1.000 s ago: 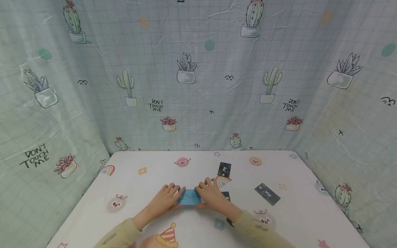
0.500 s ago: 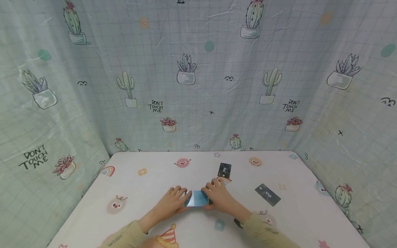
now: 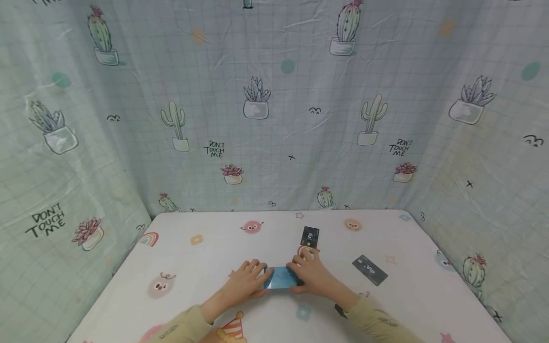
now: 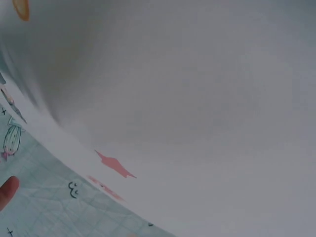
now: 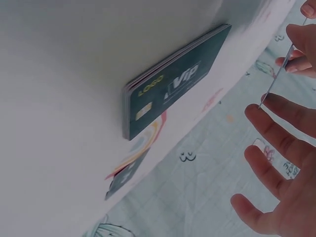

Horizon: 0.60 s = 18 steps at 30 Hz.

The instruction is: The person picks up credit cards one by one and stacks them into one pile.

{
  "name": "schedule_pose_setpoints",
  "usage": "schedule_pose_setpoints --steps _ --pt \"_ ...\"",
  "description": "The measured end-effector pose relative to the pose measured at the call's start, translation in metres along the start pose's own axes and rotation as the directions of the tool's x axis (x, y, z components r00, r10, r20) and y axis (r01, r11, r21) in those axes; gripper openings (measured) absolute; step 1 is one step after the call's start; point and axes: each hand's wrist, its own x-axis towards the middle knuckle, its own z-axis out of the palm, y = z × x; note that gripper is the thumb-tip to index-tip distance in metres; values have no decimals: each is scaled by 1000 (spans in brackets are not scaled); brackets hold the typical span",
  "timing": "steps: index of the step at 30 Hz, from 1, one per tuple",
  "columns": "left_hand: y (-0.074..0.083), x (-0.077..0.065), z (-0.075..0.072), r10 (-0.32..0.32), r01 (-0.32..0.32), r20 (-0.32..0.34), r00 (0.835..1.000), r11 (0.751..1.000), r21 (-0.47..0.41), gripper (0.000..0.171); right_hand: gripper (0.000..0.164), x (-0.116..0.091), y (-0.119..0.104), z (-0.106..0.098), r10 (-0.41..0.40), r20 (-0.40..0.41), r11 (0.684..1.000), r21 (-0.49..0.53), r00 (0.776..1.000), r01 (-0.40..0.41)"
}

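A thin blue card (image 3: pixel 279 277) is held level between both hands a little above the table, in the head view. My left hand (image 3: pixel 244 284) pinches its left end; my right hand (image 3: pixel 316 277) pinches the right end. Edge-on, the card (image 5: pixel 277 76) shows as a thin line in the right wrist view, with right-hand fingers (image 5: pixel 276 131) at its near end. Below them lies a stack of dark VIP cards (image 5: pixel 177 81), mostly hidden by the right hand in the head view. Only a fingertip (image 4: pixel 7 192) appears in the left wrist view.
Dark VIP cards lie on the white patterned table (image 3: pixel 206 259): one card (image 3: pixel 310 237) behind the right hand, another card (image 3: pixel 370 270) to its right, and a dark corner (image 3: pixel 340 310) under the right forearm. A cactus-print curtain (image 3: pixel 291 133) surrounds the table.
Both hands have moved to the right together, carrying the blue card toward the stack of dark cards. A bright reflection has appeared on the blue card.
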Motion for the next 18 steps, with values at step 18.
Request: schedule_pose_setpoints --steps 18 --pt "14 24 7 29 -29 -18 999 1000 1 49 57 -23 16 6 41 52 995 84 998 -45"
